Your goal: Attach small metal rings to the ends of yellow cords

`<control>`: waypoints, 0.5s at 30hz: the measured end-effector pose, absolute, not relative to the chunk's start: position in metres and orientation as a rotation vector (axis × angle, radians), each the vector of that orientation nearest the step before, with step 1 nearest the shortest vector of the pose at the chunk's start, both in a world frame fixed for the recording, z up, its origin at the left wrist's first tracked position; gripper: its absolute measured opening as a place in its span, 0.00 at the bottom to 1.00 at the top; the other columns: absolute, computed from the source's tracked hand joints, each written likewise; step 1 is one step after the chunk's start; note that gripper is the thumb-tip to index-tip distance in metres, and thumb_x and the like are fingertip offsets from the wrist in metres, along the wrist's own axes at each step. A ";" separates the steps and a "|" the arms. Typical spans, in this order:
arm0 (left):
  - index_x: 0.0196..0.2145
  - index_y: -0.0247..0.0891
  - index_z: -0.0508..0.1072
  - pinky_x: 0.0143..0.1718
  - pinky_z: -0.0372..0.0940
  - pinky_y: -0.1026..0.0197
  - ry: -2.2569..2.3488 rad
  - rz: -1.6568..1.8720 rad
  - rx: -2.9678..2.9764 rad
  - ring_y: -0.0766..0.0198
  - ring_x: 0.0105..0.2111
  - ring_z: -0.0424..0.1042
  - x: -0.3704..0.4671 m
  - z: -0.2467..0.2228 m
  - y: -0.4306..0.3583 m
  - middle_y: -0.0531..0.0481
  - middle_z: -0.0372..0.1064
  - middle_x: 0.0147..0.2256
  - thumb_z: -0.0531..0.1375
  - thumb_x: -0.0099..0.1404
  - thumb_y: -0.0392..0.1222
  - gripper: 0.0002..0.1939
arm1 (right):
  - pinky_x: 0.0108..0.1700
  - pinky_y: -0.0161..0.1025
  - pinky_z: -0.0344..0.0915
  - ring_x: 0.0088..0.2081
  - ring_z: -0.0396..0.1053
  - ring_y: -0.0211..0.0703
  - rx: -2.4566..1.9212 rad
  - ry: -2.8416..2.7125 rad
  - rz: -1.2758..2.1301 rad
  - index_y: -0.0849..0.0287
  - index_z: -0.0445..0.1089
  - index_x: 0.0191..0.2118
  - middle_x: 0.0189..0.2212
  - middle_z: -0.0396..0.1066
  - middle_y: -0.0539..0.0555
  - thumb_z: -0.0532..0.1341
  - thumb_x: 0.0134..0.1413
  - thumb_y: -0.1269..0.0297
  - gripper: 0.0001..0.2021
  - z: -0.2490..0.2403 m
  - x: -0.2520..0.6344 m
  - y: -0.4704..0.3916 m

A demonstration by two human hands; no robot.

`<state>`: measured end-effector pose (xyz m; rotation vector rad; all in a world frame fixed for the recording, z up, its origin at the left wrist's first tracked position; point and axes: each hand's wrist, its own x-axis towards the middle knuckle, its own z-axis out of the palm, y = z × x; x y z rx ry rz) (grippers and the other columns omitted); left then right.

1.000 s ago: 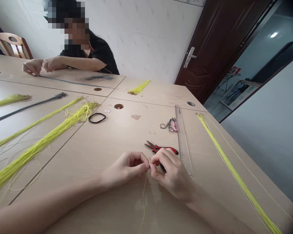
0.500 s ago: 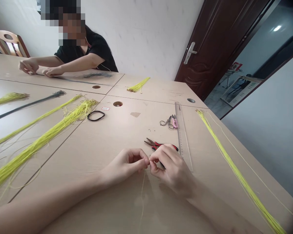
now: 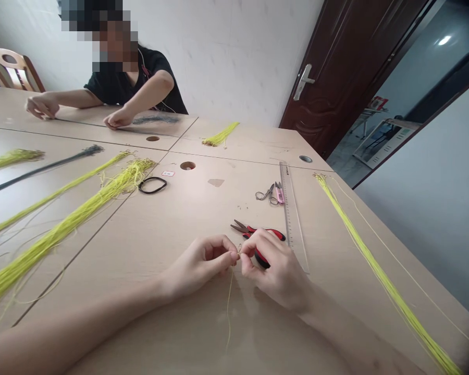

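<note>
My left hand [image 3: 203,265] pinches a thin yellow cord [image 3: 229,307] between thumb and forefinger, and its tail hangs down over the table. At the fingertips a tiny gold-coloured metal hook [image 3: 239,248] shows. My right hand [image 3: 275,268] is closed in a pinch on the hook's other side, its fingertips nearly touching the left ones. Most of the hook and the cord end are hidden by the fingers. Just behind my right hand lie pliers with red and black handles [image 3: 273,233], partly covered by it, their jaws apart.
Right of the pliers lie a clear ruler [image 3: 293,213], small scissors [image 3: 271,194] and pink-handled snips [image 3: 279,192]. Bundles of yellow cord [image 3: 74,219] stretch along the left, another yellow bundle [image 3: 367,255] along the right. A black band [image 3: 152,185] is nearby. Across the table a person [image 3: 140,83] handles dark cord.
My right fingertips have shifted slightly, and more of the pliers' handle shows beneath that hand. Across the table, the person's one hand has slid along the dark cord, away from the other.
</note>
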<state>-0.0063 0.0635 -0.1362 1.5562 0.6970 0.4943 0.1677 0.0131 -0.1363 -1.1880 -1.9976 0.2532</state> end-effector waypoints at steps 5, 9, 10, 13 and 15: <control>0.30 0.33 0.66 0.26 0.51 0.66 0.729 0.488 1.547 0.69 0.24 0.57 -0.007 -0.135 0.063 0.55 0.59 0.21 0.54 0.65 0.46 0.12 | 0.34 0.36 0.60 0.29 0.63 0.36 -1.234 -1.893 0.391 0.57 0.62 0.29 0.25 0.64 0.48 0.55 0.52 0.74 0.05 -0.131 0.169 0.013; 0.30 0.34 0.66 0.26 0.51 0.66 0.719 0.485 1.532 0.70 0.24 0.56 -0.008 -0.136 0.062 0.56 0.58 0.22 0.54 0.65 0.47 0.13 | 0.34 0.36 0.62 0.31 0.66 0.37 -1.282 -1.846 0.579 0.57 0.65 0.31 0.27 0.67 0.49 0.56 0.53 0.71 0.03 -0.128 0.170 0.011; 0.30 0.34 0.66 0.26 0.50 0.66 0.714 0.485 1.529 0.70 0.24 0.56 -0.008 -0.136 0.062 0.56 0.58 0.22 0.54 0.65 0.47 0.13 | 0.35 0.36 0.63 0.31 0.67 0.37 -1.287 -1.837 0.626 0.57 0.65 0.32 0.27 0.68 0.49 0.56 0.53 0.70 0.02 -0.127 0.171 0.011; 0.29 0.34 0.67 0.25 0.50 0.66 0.710 0.485 1.517 0.70 0.24 0.56 -0.007 -0.136 0.062 0.56 0.58 0.21 0.55 0.64 0.48 0.14 | 0.37 0.38 0.64 0.33 0.68 0.39 -1.312 -1.800 0.728 0.57 0.67 0.32 0.28 0.70 0.49 0.57 0.54 0.67 0.02 -0.126 0.170 0.011; 0.29 0.34 0.67 0.25 0.50 0.66 0.712 0.485 1.511 0.70 0.23 0.56 -0.007 -0.136 0.063 0.56 0.58 0.21 0.55 0.64 0.47 0.13 | 0.38 0.39 0.64 0.33 0.68 0.39 -1.323 -1.782 0.768 0.57 0.67 0.32 0.28 0.71 0.49 0.58 0.54 0.66 0.03 -0.126 0.169 0.011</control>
